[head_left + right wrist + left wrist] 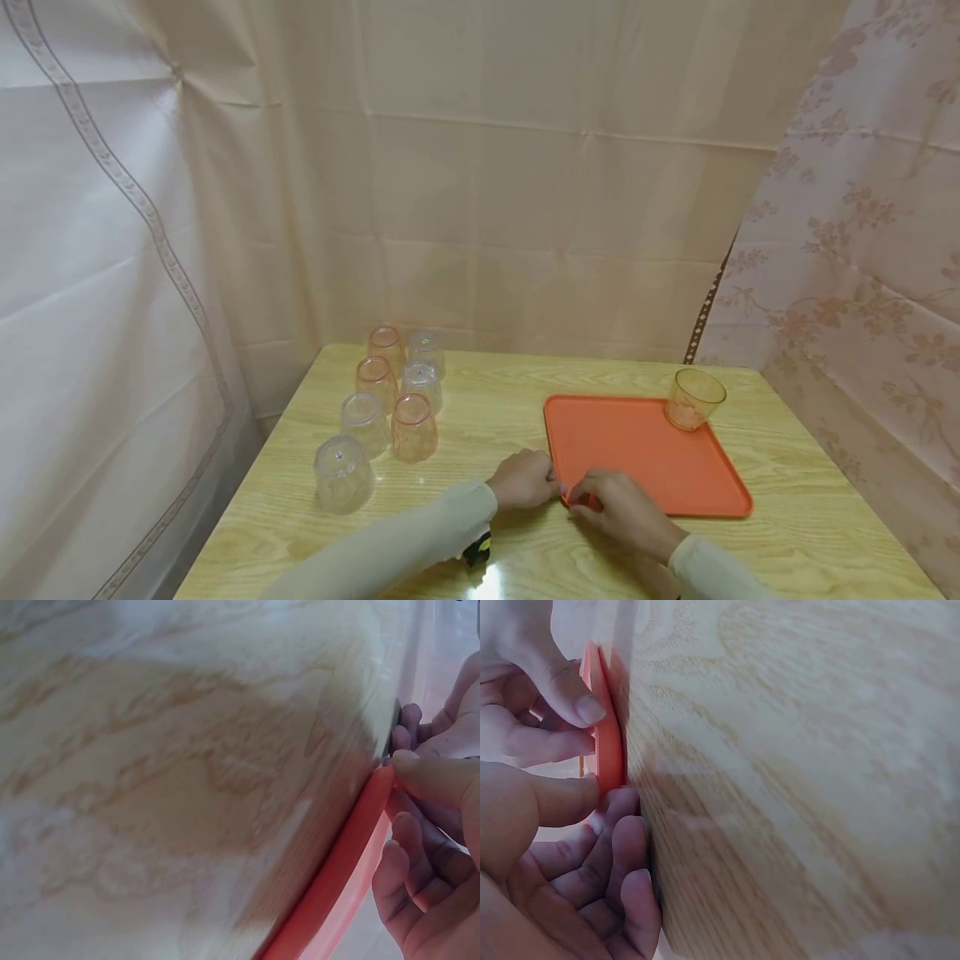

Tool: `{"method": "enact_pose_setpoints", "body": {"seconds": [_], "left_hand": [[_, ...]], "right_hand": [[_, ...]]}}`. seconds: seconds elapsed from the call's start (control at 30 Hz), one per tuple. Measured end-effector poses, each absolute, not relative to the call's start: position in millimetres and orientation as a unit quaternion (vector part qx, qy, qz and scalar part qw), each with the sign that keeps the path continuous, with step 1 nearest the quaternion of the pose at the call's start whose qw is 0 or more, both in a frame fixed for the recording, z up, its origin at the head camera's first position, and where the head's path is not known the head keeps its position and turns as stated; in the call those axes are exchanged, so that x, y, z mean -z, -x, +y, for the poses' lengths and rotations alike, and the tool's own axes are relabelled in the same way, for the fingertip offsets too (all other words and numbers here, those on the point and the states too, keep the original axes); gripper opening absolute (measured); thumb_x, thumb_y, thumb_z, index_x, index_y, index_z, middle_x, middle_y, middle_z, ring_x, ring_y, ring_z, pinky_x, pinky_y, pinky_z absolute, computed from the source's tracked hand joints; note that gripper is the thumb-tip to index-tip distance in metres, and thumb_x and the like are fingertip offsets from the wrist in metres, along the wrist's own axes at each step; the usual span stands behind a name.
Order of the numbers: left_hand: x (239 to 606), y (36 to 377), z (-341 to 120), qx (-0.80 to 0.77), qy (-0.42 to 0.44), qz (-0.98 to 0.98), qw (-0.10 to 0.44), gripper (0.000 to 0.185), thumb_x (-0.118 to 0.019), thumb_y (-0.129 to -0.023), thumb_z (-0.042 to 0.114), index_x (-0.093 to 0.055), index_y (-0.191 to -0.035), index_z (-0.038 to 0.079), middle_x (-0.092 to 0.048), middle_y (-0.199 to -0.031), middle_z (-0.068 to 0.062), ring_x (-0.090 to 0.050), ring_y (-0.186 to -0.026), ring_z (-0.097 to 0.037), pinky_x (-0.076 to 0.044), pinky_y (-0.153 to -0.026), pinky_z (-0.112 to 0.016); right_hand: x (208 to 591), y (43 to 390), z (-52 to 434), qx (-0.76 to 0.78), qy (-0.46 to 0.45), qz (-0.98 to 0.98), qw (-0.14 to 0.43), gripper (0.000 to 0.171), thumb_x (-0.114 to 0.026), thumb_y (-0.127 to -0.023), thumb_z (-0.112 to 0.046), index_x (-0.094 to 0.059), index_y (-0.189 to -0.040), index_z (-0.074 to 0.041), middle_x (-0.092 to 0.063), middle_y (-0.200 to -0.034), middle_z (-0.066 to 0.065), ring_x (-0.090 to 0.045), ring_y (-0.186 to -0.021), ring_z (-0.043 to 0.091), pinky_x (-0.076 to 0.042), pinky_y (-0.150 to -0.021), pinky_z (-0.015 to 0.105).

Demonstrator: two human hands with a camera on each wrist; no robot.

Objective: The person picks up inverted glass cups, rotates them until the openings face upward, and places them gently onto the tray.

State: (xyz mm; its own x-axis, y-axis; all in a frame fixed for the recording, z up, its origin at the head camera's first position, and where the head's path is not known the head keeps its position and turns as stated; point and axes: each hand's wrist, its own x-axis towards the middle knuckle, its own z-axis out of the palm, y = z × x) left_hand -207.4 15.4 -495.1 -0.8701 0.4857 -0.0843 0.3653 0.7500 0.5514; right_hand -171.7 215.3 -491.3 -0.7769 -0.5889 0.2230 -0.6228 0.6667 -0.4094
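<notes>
An orange-red rectangular tray [637, 450] lies on the table, its near-left corner between my two hands. My left hand [525, 479] pinches that corner, with the thumb [566, 799] on the rim and the fingers curled beside it. From the near side my right hand [618, 508] grips the rim close to the same corner, its thumb [435, 778] at the tray edge [352, 847] in the right wrist view. A yellow transparent tumbler [696, 400] stands mouth up at the tray's far-right corner.
Several upside-down tumblers stand in a group at the left of the wood-patterned table [487, 392], among them a pink one [414, 429] and a clear one [343, 475]. Beige curtains [525, 208] hang behind the table, and a floral curtain [862, 292] closes the right side.
</notes>
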Motion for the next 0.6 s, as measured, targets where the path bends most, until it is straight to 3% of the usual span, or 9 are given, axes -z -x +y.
{"method": "enact_pose_setpoints", "body": {"seconds": [0.4,0.6], "left_hand": [[494,206,6,-0.284,-0.246,0.921,0.104,0.056,-0.070,-0.099,0.031,-0.040,-0.053,0.019,-0.024,-0.044,0.012,-0.021,-0.040,-0.003,-0.020,-0.040,-0.021],[475,212,-14,-0.268,-0.291,0.916,0.068,0.045,-0.067,-0.100,0.026,-0.049,-0.059,0.019,-0.036,-0.047,0.014,-0.029,-0.041,0.000,-0.026,-0.041,-0.019]], "right_hand": [[494,170,213,-0.224,-0.336,-0.913,0.056,0.011,-0.085,-0.085,-0.012,-0.077,-0.086,-0.018,-0.065,-0.085,-0.013,-0.062,-0.076,0.002,-0.053,-0.064,0.023],[491,170,212,-0.219,-0.327,-0.918,0.047,0.011,-0.085,-0.085,-0.012,-0.076,-0.084,-0.019,-0.063,-0.083,-0.014,-0.059,-0.073,0.000,-0.051,-0.062,0.023]]}}
